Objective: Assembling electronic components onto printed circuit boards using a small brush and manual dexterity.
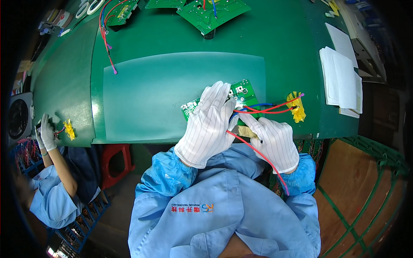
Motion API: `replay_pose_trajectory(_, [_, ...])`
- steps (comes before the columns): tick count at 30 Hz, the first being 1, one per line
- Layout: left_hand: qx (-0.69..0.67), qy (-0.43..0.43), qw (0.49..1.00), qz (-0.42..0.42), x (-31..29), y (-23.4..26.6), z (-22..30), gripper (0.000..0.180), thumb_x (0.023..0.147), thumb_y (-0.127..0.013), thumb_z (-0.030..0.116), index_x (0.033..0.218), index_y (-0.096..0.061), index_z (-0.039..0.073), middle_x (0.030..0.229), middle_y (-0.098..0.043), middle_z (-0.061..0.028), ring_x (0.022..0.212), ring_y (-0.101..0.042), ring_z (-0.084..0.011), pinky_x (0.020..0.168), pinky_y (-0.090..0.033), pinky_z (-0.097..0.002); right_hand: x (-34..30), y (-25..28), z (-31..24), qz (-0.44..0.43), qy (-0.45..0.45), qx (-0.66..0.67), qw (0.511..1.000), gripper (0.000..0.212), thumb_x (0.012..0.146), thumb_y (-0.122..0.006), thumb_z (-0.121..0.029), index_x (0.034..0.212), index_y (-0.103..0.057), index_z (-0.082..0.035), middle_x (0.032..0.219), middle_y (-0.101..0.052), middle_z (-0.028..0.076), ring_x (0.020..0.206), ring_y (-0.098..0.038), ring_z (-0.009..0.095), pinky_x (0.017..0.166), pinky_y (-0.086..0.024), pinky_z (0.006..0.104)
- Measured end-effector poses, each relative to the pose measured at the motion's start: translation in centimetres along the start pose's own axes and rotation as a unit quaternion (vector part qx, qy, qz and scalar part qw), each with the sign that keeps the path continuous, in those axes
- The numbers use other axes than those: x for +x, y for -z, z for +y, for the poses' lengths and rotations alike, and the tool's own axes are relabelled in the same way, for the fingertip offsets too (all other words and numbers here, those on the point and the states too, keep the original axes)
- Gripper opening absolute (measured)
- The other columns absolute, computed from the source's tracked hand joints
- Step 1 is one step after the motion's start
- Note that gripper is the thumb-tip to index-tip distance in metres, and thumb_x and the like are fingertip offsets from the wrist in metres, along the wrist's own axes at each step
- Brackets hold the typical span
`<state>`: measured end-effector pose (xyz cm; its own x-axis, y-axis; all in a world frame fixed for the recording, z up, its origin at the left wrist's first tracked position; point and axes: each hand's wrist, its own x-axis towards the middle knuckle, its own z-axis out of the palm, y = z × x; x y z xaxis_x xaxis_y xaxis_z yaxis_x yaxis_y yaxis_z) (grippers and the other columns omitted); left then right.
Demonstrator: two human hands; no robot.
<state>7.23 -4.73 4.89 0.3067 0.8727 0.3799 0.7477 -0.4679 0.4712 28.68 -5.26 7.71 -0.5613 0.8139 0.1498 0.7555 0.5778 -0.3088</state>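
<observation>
A green circuit board (248, 89) lies on the pale sheet near the table's front edge. My left hand (206, 124), in a white striped glove, covers its middle and holds it, with fingers stretched together across it. Red and blue wires (262, 112) run from the board toward the right, and one red wire (262, 157) hangs past the table edge. At the board's near right side, my gloved right hand (275, 144) is closed around a tan tool that looks wrapped in tape (245, 131). The tool's tip is hidden, and so are the left fingertips' undersides.
Yellow tape pieces (297, 107) lie right of the board under the wire ends. More boards (215, 15) stand at the far edge, with wires (107, 47) trailing. White papers (342, 79) lie far right. A co-worker's gloved hands (46, 132) and a red stool (116, 165) are left.
</observation>
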Motion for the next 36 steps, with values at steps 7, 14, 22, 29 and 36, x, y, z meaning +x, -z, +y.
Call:
replay_pose_trajectory(7, [-0.001,0.005,1.000,-0.008,0.0,0.1,-0.1,0.037,0.085,-0.074,0.015,0.119,-0.070,0.000,0.148,-0.055,-0.0201,0.142,-0.049,-0.0366,0.118,-0.041,-0.0473,-0.6,1.4,1.4,0.078,-0.070,0.021,0.994,0.038,0.073,-0.070,-0.006,0.110,-0.075,-0.015,0.077,-0.065,0.006,0.062,-0.066,0.026,0.054,-0.051,0.0383])
replay_pose_trajectory(14, [0.011,0.009,1.000,-0.008,-0.2,-0.3,0.0,0.036,0.086,-0.073,0.014,0.119,-0.071,-0.001,0.149,-0.053,-0.0201,0.142,-0.049,-0.0373,0.119,-0.041,-0.0478,-1.6,2.4,-0.4,0.042,-0.111,0.080,0.990,0.031,0.085,-0.079,-0.015,0.114,-0.070,-0.009,0.089,-0.069,0.009,0.071,-0.069,0.029,0.060,-0.053,0.0371])
replay_pose_trajectory(22, [0.006,0.007,1.000,-0.002,-0.1,-0.4,-0.1,0.038,0.085,-0.074,0.012,0.121,-0.069,-0.001,0.148,-0.054,-0.0206,0.142,-0.049,-0.0377,0.119,-0.041,-0.0492,-1.9,0.9,-0.5,0.074,-0.116,-0.007,0.990,0.033,0.088,-0.074,-0.003,0.120,-0.065,-0.005,0.108,-0.072,0.014,0.090,-0.071,0.034,0.073,-0.057,0.0421])
replay_pose_trajectory(29, [-0.009,0.011,1.000,-0.005,0.1,0.3,0.2,0.039,0.087,-0.073,0.016,0.123,-0.070,0.002,0.150,-0.054,-0.0173,0.144,-0.047,-0.0347,0.118,-0.040,-0.0459,-2.1,-0.6,0.0,0.127,-0.051,-0.037,0.990,0.045,0.086,-0.076,-0.008,0.130,-0.065,-0.006,0.100,-0.066,0.009,0.081,-0.066,0.026,0.066,-0.053,0.0392])
replay_pose_trajectory(36, [0.029,0.016,0.999,-0.021,0.1,0.4,0.3,0.043,0.086,-0.073,0.019,0.126,-0.070,0.004,0.152,-0.053,-0.0132,0.144,-0.047,-0.0315,0.112,-0.044,-0.0424,-2.2,-0.4,0.2,0.121,-0.071,-0.056,0.989,0.046,0.084,-0.076,-0.008,0.129,-0.066,-0.006,0.100,-0.066,0.009,0.080,-0.066,0.027,0.065,-0.052,0.0381])
